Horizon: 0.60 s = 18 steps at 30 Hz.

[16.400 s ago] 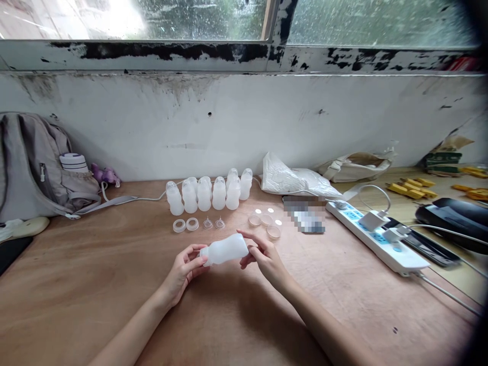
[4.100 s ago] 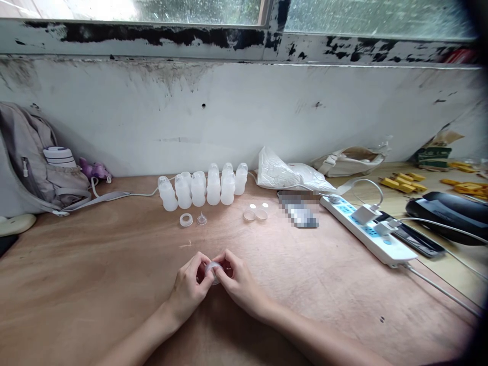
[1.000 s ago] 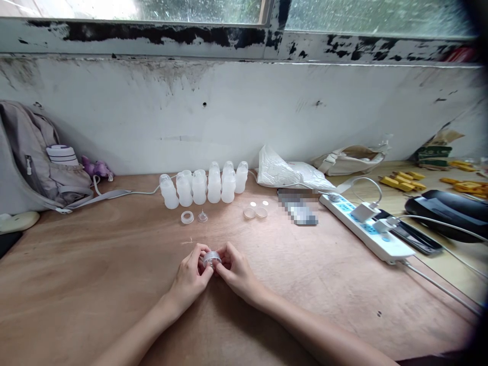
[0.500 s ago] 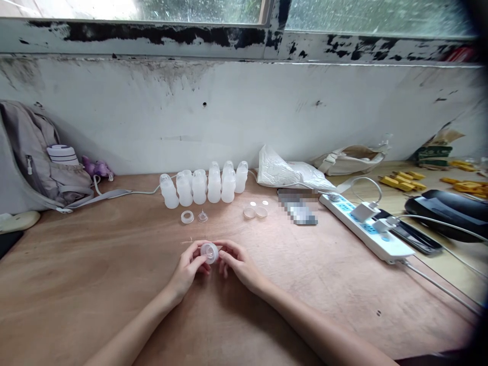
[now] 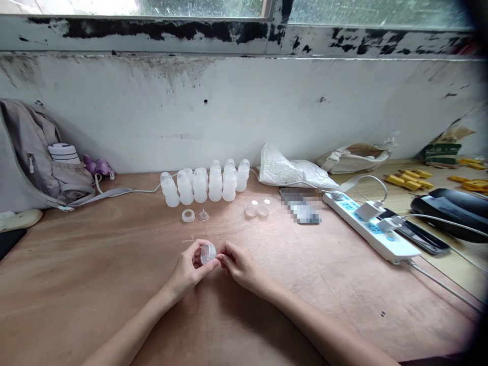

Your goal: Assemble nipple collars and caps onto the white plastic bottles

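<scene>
My left hand (image 5: 191,264) is closed around a translucent bottle collar (image 5: 208,252), fingers over its top and thumb below. The collar is tilted on its side, with its ridged, threaded part showing. Just right of it, my right hand (image 5: 238,263) has thumb and fingertips pinched together by the collar's edge; what they grip is too small to make out. Beyond the hands lie a loose white collar ring (image 5: 188,216) and a clear bottle nipple (image 5: 204,215). Farther back stand several frosted baby bottles (image 5: 201,185) in a cluster.
Two clear round caps (image 5: 262,211) and two small white discs (image 5: 267,202) lie right of centre. A blurred-out phone-like object (image 5: 301,206), white power strip (image 5: 371,226) with cables, and plastic packet (image 5: 293,170) fill the right. A backpack (image 5: 30,157) leans at the left.
The collar has turned in my left hand, its opening now facing more to the left. My right fingers have drawn together into a pinch at its right edge. The view has shifted slightly.
</scene>
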Tool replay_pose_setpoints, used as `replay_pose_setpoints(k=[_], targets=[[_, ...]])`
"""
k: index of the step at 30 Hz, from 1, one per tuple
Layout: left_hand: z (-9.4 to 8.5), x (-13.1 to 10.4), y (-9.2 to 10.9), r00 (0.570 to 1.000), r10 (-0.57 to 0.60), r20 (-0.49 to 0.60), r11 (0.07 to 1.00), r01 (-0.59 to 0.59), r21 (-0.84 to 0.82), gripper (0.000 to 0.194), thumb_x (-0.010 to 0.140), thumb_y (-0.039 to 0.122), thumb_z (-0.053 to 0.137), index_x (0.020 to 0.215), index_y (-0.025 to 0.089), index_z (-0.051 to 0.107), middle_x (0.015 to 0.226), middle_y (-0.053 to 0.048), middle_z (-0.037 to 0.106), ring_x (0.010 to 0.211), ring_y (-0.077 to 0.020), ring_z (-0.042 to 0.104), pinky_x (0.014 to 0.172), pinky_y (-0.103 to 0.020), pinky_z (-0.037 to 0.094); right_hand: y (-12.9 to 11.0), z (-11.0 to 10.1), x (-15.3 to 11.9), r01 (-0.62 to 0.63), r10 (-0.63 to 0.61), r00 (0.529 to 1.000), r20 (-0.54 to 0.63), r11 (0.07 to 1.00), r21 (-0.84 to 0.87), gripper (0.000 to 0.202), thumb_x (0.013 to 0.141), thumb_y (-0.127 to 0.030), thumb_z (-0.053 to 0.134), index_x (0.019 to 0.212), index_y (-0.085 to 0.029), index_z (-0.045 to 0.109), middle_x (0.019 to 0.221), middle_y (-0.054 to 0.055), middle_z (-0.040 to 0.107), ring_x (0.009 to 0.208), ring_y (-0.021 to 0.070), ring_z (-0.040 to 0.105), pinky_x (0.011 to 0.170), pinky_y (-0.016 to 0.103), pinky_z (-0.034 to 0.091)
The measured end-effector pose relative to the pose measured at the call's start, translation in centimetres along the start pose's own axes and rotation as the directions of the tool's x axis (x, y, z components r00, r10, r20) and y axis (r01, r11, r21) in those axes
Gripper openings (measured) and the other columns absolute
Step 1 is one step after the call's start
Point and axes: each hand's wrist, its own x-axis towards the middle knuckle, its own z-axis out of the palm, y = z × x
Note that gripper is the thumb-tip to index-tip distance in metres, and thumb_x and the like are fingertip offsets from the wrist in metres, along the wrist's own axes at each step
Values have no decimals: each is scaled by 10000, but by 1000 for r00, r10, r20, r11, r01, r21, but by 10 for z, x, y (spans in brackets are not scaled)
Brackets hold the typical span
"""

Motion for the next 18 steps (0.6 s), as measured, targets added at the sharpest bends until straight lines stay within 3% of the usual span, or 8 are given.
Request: replay_pose_setpoints(k=[10, 15, 18], targets=[[0, -1, 5, 998, 41, 49, 999, -40, -8, 297, 673, 342, 609, 884, 168, 494, 683, 27, 513, 527, -68, 445, 472, -174, 370, -2, -18, 1, 27, -20, 994, 111, 998, -60, 142, 830, -201, 423, 700, -173, 475, 560, -23, 501, 499, 88, 446, 480, 193, 341], [-4, -4, 2, 990, 143, -1, 963, -139, 230, 322, 679, 310, 614, 946, 184, 487, 673, 31, 500, 518, -70, 427, 462, -169, 351, 2, -21, 2, 21, -21, 996, 83, 1000, 4, 133, 820, -260, 457, 751, -171, 527, 636, -2, 532, 547, 97, 479, 514, 209, 390], [-5, -4, -1, 977, 202, -73, 915, -161, 371, 337, 669, 309, 621, 961, 194, 498, 702, 24, 526, 531, -81, 459, 479, -179, 380, 2, -20, 3, -82, 80, 997, 24, 985, 153, 209, 819, -343, 462, 915, -171, 531, 737, 20, 554, 555, 98, 508, 485, 212, 424]])
